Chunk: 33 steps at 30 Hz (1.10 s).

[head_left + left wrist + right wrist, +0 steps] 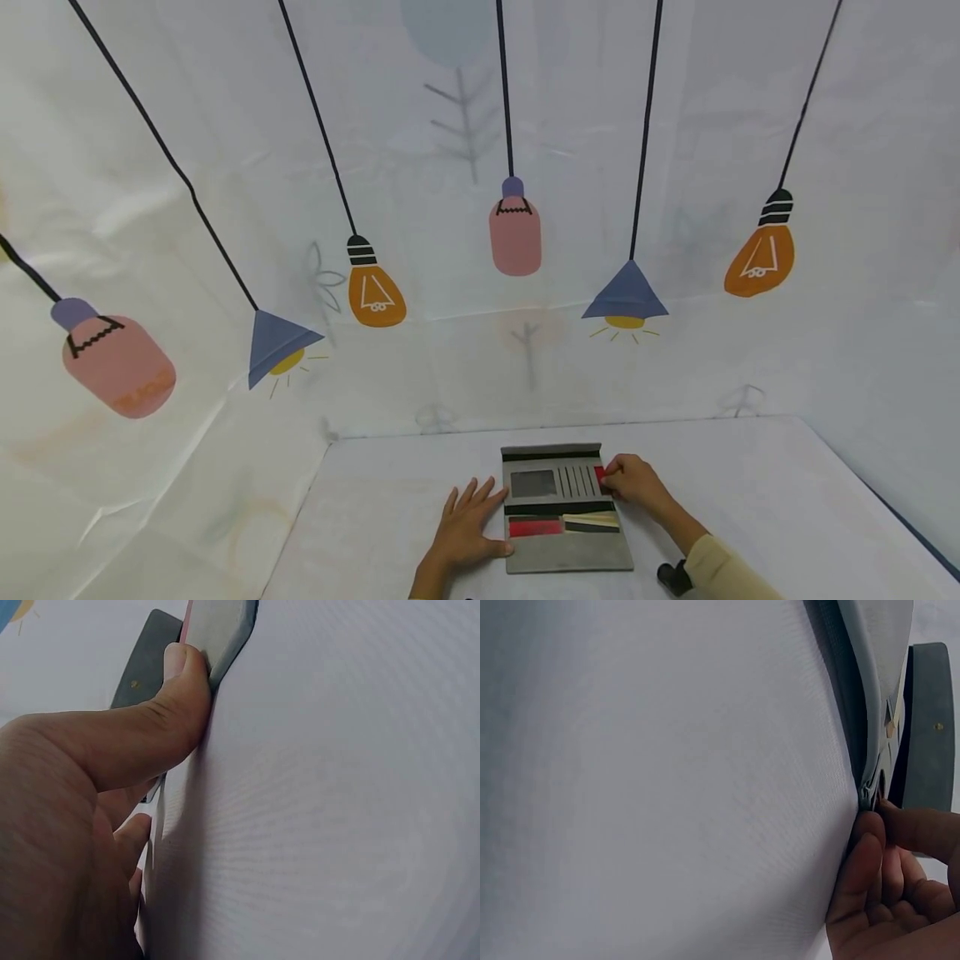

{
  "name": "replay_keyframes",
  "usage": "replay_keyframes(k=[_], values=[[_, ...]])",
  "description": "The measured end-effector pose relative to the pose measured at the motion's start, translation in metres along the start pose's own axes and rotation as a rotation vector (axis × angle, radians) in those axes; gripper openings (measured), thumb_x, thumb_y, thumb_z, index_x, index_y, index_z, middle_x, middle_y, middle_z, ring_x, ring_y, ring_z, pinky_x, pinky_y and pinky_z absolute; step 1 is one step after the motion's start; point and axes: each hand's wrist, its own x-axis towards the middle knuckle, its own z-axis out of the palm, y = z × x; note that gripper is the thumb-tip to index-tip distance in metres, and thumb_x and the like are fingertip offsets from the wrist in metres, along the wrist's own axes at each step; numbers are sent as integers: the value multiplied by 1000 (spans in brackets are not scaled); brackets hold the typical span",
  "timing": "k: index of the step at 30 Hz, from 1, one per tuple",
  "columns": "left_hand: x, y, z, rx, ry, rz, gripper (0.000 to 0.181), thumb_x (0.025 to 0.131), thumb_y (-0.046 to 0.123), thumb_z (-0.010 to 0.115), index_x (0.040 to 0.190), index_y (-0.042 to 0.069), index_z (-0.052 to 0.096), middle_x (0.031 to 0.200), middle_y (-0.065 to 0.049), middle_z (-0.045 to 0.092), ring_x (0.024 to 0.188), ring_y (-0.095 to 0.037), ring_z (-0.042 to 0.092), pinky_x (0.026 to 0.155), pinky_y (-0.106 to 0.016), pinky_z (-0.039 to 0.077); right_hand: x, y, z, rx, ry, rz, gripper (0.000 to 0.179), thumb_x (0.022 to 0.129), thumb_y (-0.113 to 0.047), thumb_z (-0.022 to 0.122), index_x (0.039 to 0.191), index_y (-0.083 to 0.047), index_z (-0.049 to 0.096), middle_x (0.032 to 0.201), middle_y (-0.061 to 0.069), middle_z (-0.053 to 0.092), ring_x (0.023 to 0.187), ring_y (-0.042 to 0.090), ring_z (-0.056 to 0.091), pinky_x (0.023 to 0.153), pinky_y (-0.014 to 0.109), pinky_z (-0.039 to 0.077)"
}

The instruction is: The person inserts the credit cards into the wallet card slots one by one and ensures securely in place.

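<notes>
A grey wallet (566,553) lies unfolded flat on the white table, with a dark window pocket (533,483) and a row of card slots in its far half. At the right end of those slots, my right hand (636,482) pinches a small red card (599,472) between thumb and forefinger; its fingers cover most of the card. My left hand (467,527) is spread at the wallet's left side, the thumb touching its edge. Another red card (535,527) and cream and dark slips (591,522) stick out of the near pocket.
A small black object (675,577) lies beside the right sleeve (723,567). Behind the white table (390,475) hangs a pale sheet (450,367) printed with lamps and bulbs.
</notes>
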Motion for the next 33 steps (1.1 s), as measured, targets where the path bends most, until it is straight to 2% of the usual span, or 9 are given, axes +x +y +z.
replay_keyframes(k=[17, 25, 28, 31, 33], values=[[-3, 0, -1, -10, -15, -1, 90, 70, 62, 77, 150, 33, 47, 161, -2, 39, 151, -37, 28, 120, -65, 12, -8, 0, 2, -23, 28, -9, 7, 82, 0, 68, 87, 4, 67, 78, 7, 69, 66, 16, 58, 57, 28, 47], [0, 0, -1, -15, -30, 5, 91, 71, 64, 77, 150, 34, 45, 161, -2, 38, 152, -37, 27, 120, -65, 11, -12, 4, -1, -14, 15, 15, 12, 86, -3, 65, 96, 4, 69, 85, 8, 71, 72, 16, 60, 61, 29, 52], [0, -4, -5, -66, -36, 26, 87, 76, 62, 75, 151, 29, 45, 160, -6, 40, 150, -40, 28, 119, -67, 11, -13, 6, -3, 3, 0, -5, 16, 88, -5, 68, 101, 4, 70, 88, 6, 72, 76, 16, 62, 64, 29, 54], [-2, -11, -14, -218, -29, 24, 75, 85, 52, 72, 149, 19, 48, 155, -13, 46, 147, -45, 31, 118, -70, 10, -16, 9, -6, 35, -34, -33, 21, 89, -9, 69, 107, 2, 69, 91, 5, 72, 80, 15, 63, 65, 29, 54], [-3, -16, -22, -320, -26, -3, 64, 92, 46, 68, 146, 15, 52, 151, -14, 51, 145, -45, 35, 119, -68, 14, -20, 9, -11, 49, -47, -41, 23, 90, -13, 69, 110, 1, 69, 94, 5, 71, 83, 15, 64, 66, 30, 55]])
